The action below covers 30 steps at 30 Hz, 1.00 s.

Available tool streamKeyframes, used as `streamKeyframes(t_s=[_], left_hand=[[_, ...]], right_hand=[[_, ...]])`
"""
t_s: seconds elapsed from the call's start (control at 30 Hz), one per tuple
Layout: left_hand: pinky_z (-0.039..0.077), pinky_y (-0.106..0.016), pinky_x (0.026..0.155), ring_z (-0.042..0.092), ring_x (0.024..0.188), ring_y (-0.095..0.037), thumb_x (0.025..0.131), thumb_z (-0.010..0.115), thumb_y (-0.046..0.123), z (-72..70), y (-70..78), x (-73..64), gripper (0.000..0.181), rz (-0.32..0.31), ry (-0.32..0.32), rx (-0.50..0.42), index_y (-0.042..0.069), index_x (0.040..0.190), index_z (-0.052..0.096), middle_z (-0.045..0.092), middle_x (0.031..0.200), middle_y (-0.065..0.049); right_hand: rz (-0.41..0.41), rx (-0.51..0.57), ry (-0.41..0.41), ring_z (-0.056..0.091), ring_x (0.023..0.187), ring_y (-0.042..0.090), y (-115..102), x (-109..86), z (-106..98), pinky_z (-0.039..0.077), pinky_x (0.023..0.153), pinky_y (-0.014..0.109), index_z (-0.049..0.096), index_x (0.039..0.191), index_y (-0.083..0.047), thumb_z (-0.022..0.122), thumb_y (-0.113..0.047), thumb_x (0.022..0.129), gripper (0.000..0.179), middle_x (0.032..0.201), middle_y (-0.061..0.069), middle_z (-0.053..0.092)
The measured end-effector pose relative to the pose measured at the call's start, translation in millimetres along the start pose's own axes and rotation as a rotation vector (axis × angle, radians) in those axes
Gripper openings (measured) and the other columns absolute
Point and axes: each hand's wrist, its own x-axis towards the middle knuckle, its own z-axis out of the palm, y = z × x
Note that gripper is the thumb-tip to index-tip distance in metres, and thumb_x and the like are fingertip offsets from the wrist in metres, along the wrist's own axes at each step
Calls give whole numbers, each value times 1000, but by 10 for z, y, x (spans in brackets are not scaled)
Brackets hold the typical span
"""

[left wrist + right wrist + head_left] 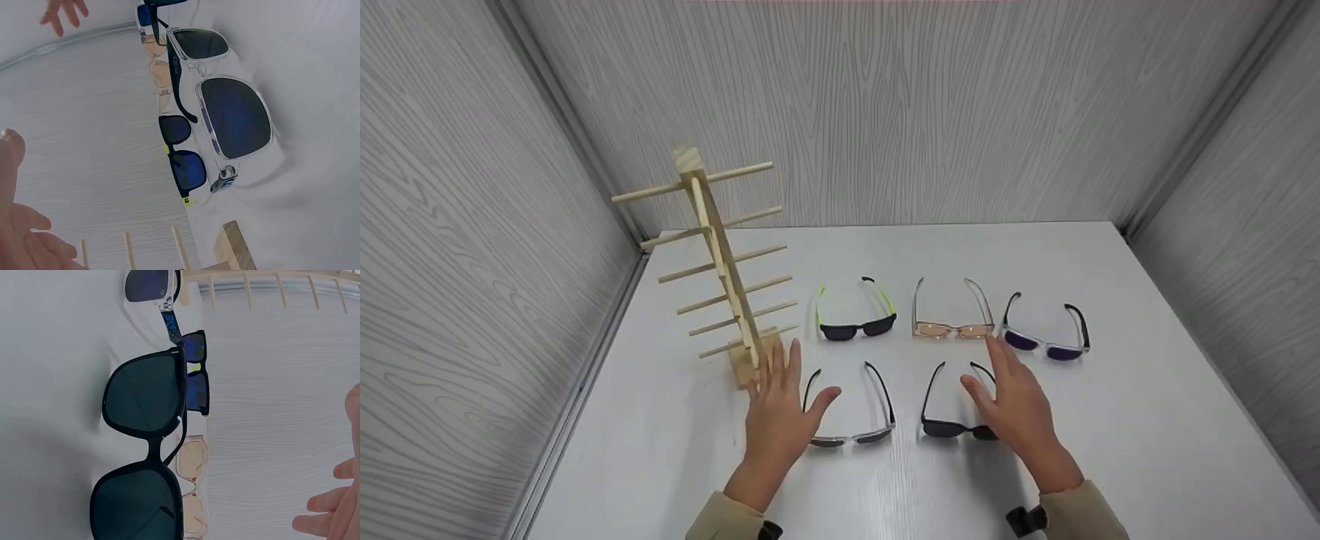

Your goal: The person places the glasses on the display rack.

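The grip of both the left hand (778, 420) and the right hand (1021, 409) was found wide, fingers extended, nothing held. The clear pair (873, 436) was located on the desk (1155, 450), just right of the left hand, the nearer one; its front was set crosswise, its arms directed away from the person. The black pair (945, 428) was similarly laid, partly hidden by the right hand. The rack (723, 262) was noted beyond the left fingertips. Farther back, the yellow pair (840, 332), peach pair (934, 330) and purple pair (1023, 341) were spaced across. The desk was enclosed by grey walls (885, 112).
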Motion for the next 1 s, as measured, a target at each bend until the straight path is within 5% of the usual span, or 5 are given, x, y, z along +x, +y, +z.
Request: streamKeyframes(t_s=[0.3, 0.47, 0.83, 1.0], left_hand=[[36, -55, 96, 30, 134, -29, 84, 50, 63, -66, -122, -92, 75, -107, 17, -244, 19, 143, 38, 39, 144, -6], [41, -46, 96, 42, 127, -23, 86, 54, 56, -74, -156, -139, 64, -87, 78, -293, 16, 136, 47, 52, 133, 0], [46, -42, 90, 54, 113, -24, 85, 66, 41, -4, -271, -270, 57, -140, 139, -403, 8, 129, 53, 56, 127, -9], [47, -39, 90, 56, 110, -24, 84, 69, 33, 74, -341, -328, 51, -208, 105, -448, 4, 124, 56, 59, 121, -10]], right_hand=[[126, 282, -107, 46, 122, 31, -191, -40, 56, 41, 92, 51, 22, 147, -11, 47, -51, 93, 72, 139, 14, 44], [138, 397, -128, 52, 115, 28, -279, -48, 137, 43, 91, 46, 20, 147, -9, 47, -48, 94, 71, 136, 13, 47], [86, 468, -168, 59, 101, 23, -438, -126, 317, 48, 83, 43, 46, 134, -5, 54, -35, 95, 50, 123, 13, 56], [60, 461, -190, 61, 95, 19, -481, -158, 431, 51, 79, 37, 53, 127, -3, 55, -33, 94, 44, 113, 10, 61]])
